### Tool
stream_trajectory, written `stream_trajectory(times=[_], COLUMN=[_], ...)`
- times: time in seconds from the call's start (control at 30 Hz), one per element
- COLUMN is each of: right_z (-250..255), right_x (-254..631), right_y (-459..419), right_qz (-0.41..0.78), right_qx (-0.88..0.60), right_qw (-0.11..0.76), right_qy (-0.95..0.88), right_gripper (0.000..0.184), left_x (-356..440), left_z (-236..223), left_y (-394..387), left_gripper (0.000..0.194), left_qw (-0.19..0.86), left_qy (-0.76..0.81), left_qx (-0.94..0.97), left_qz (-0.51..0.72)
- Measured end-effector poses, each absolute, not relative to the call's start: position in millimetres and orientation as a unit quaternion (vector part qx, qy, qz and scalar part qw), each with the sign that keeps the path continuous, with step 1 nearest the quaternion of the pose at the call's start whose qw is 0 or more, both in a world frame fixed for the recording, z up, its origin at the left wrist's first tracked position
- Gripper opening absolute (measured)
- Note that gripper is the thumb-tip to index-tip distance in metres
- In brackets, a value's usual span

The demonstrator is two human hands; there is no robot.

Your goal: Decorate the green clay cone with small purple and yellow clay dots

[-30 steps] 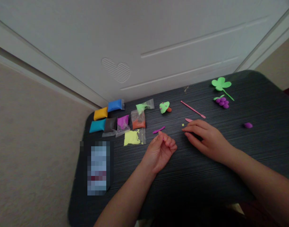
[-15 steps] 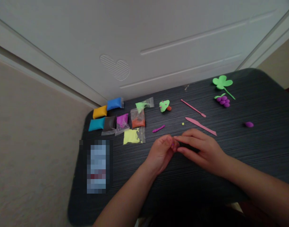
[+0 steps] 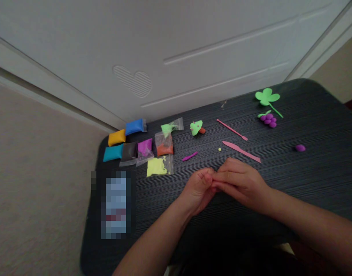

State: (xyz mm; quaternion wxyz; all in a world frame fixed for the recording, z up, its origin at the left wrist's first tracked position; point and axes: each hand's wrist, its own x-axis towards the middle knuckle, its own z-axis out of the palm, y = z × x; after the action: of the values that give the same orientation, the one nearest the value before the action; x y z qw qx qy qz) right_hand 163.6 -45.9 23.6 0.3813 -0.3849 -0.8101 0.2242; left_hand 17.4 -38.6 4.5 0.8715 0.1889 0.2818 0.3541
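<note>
My left hand (image 3: 199, 188) is closed, thumb against curled fingers, above the near middle of the table. Its fingertips meet those of my right hand (image 3: 241, 183), whose thumb and fingers come together in a pinch. A bit of purple clay showed between the left fingers half a second ago; the fingers hide it now. Just beyond the hands lie a pink plastic clay knife (image 3: 241, 151), a tiny yellow clay ball (image 3: 219, 149) and a thin purple clay roll (image 3: 189, 156). A slim pink modelling stick (image 3: 232, 129) lies farther back.
Several clay bags, including a yellow one (image 3: 156, 166) and a blue one (image 3: 135, 126), lie at left near a blurred-out object (image 3: 116, 205). A green-and-brown clay tree (image 3: 196, 128) stands behind. At right are a green clay flower (image 3: 267, 97), purple clay grapes (image 3: 268, 119) and a purple lump (image 3: 300, 148).
My right thumb and fingers have closed in on the left fingertips, covering the purple clay. The whole view has shifted slightly; the things on the table stay where they were.
</note>
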Motion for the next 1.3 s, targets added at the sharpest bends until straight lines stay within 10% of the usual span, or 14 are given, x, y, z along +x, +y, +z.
stream_trajectory(times=[1.3], right_z=[24.6], right_x=[186.5], right_y=[-37.5], right_qz=[0.185], right_qx=[-0.423], right_qw=[0.390], right_qy=[-0.797], right_gripper=[0.012], left_x=[0.4], left_z=[9.7], left_y=[-22.7], left_gripper=[0.026], left_qw=[0.741], left_qy=[0.358], left_qx=[0.408], left_qz=[0.395])
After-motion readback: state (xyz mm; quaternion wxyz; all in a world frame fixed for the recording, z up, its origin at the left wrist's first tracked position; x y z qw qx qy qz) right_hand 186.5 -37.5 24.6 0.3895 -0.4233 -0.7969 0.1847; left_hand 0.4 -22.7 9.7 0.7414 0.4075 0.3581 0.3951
